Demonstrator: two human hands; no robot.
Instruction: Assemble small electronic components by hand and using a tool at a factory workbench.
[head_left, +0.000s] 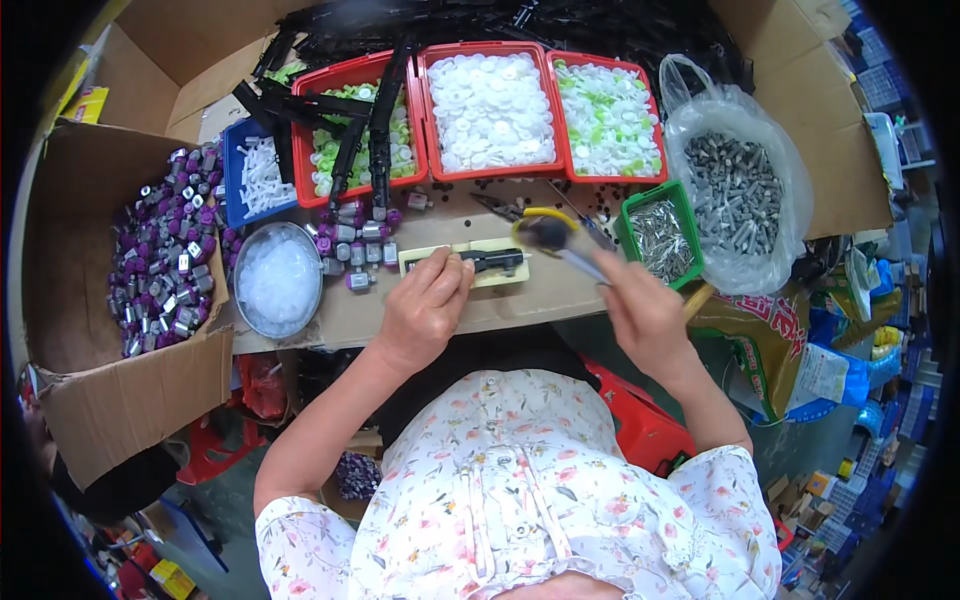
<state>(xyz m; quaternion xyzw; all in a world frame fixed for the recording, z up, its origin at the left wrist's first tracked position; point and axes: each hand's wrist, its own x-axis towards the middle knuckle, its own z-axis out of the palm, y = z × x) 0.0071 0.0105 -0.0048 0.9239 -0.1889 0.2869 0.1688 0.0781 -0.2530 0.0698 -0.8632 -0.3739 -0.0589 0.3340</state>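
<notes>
My left hand (430, 300) is closed, its fingertips pinching a slim black plastic part (492, 260). That part lies in a cream block-like holder (506, 277) on the cardboard-covered table. My right hand (645, 305) is wrapped round a hammer (543, 234), whose dark head is smeared by motion just right of the holder. A bit of its wooden handle shows behind the hand. Beyond the hammer head lie pliers (497, 207) with yellow grips, partly hidden. Small motors (358, 245) with purple ends are gathered left of the holder.
Red trays (490, 112) of white and green small parts line the back, with black plastic pieces (380, 130) across the left one. A blue tray (232, 185), metal bowl (278, 280) and box of motors (130, 370) stand left. Right are a green tray (630, 215) and clear bag (795, 190).
</notes>
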